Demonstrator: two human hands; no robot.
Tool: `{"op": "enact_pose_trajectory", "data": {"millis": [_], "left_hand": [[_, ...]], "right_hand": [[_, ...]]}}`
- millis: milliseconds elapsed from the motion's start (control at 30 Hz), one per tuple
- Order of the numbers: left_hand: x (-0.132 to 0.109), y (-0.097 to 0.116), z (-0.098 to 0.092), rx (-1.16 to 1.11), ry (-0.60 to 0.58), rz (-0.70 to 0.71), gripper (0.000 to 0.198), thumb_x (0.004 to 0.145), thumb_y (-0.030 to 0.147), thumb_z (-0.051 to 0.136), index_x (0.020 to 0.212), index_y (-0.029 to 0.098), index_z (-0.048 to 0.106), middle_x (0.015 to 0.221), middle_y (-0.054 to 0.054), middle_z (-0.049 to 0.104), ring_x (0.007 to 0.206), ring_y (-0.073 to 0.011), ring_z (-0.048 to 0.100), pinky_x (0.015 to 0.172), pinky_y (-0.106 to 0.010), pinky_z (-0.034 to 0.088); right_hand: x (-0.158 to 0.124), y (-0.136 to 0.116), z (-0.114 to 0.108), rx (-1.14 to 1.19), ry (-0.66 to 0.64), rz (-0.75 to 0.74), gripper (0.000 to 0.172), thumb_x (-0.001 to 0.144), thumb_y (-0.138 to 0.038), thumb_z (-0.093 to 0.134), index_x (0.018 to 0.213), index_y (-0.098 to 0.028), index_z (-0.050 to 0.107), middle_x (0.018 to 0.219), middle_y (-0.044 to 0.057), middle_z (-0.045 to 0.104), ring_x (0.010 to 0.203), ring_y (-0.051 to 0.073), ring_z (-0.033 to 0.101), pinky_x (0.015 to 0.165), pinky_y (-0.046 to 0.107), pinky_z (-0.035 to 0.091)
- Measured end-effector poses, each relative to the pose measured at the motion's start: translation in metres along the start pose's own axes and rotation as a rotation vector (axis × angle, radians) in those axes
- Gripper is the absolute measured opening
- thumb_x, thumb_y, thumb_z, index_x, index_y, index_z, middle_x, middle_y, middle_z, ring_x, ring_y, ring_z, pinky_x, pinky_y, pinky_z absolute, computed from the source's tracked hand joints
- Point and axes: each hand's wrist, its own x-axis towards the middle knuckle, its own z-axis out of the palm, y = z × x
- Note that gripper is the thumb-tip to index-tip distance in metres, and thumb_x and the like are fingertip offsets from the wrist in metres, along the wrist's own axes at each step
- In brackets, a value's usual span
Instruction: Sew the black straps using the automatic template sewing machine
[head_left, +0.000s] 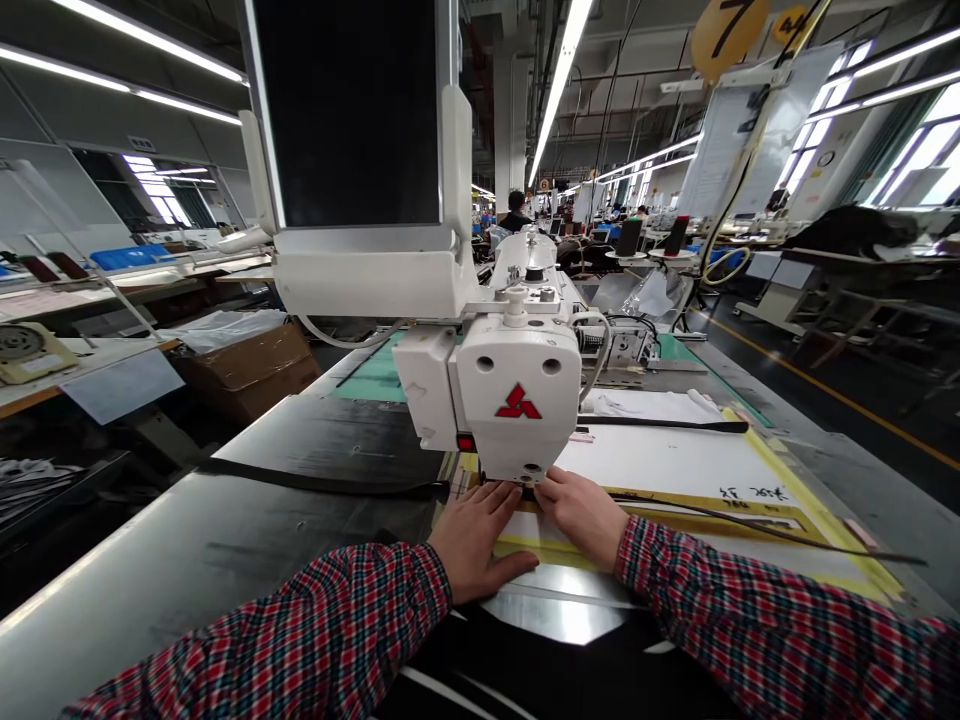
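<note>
Left of my hands, a black strap [322, 478] lies along the steel table [150, 560]; my left hand [476, 545] rests flat and open on the near end of the white template [675, 460], pinching nothing; directly ahead, the sewing machine head [517, 400] hangs just beyond my fingertips; my right hand [581, 515] lies open and pressing down on the template too, just beside my left; further right, a thin black strip [750, 533] crosses the template.
</note>
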Motion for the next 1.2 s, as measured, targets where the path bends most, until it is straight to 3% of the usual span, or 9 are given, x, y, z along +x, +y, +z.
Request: {"op": "enact_pose_trajectory", "data": {"millis": [100,200,367,633,867,1200], "left_hand": [[-0.001,0.001,0.001,0.020,0.007,-0.013,0.069,0.082,0.059,0.047,0.131,0.010,0.039,0.131,-0.015,0.044,0.121,-0.0318,0.039,0.101,-0.048,0.030],[-0.003,0.001,0.002,0.032,0.002,-0.025,0.070,0.080,0.058,0.049,0.130,0.010,0.040,0.132,-0.016,0.043,0.121,-0.0324,0.038,0.101,-0.048,0.031],[-0.005,0.002,0.002,0.043,-0.014,-0.051,0.070,0.080,0.058,0.049,0.131,0.010,0.039,0.134,-0.015,0.041,0.122,-0.0317,0.037,0.103,-0.048,0.029],[-0.003,0.003,0.002,0.029,-0.018,-0.012,0.068,0.084,0.056,0.045,0.133,0.010,0.035,0.135,-0.015,0.040,0.124,-0.0311,0.034,0.103,-0.048,0.027],[-0.003,0.002,-0.001,0.049,-0.037,-0.038,0.072,0.080,0.058,0.049,0.130,0.007,0.040,0.133,-0.016,0.041,0.122,-0.0318,0.037,0.103,-0.047,0.029],[-0.004,0.002,0.000,0.042,-0.050,-0.045,0.073,0.081,0.059,0.046,0.133,0.008,0.036,0.135,-0.016,0.040,0.124,-0.0317,0.035,0.102,-0.048,0.030]], "right_hand": [[-0.001,-0.011,0.005,-0.185,-0.026,-0.007,0.013,0.082,-0.008,0.051,0.089,-0.009,0.063,0.083,0.013,0.054,0.079,0.027,0.048,0.060,0.038,0.047],[-0.007,-0.008,0.006,-0.225,0.016,-0.028,0.015,0.083,-0.008,0.050,0.093,-0.009,0.061,0.083,0.012,0.053,0.075,0.026,0.047,0.055,0.038,0.047],[-0.019,0.011,0.001,-0.138,0.067,-0.154,0.029,0.089,-0.010,0.042,0.117,-0.008,0.049,0.095,0.011,0.053,0.083,0.024,0.045,0.068,0.038,0.049],[-0.006,0.001,0.005,-0.159,-0.048,-0.054,0.014,0.089,-0.012,0.046,0.096,-0.010,0.059,0.088,0.008,0.051,0.078,0.022,0.044,0.068,0.038,0.048],[-0.018,0.009,-0.003,-0.170,0.003,-0.092,0.020,0.086,-0.013,0.054,0.104,-0.007,0.056,0.085,0.008,0.051,0.078,0.023,0.043,0.066,0.037,0.046],[-0.024,0.009,-0.006,-0.178,-0.016,-0.077,0.015,0.085,-0.011,0.054,0.098,-0.005,0.059,0.085,0.009,0.051,0.077,0.022,0.043,0.067,0.036,0.045]]}}
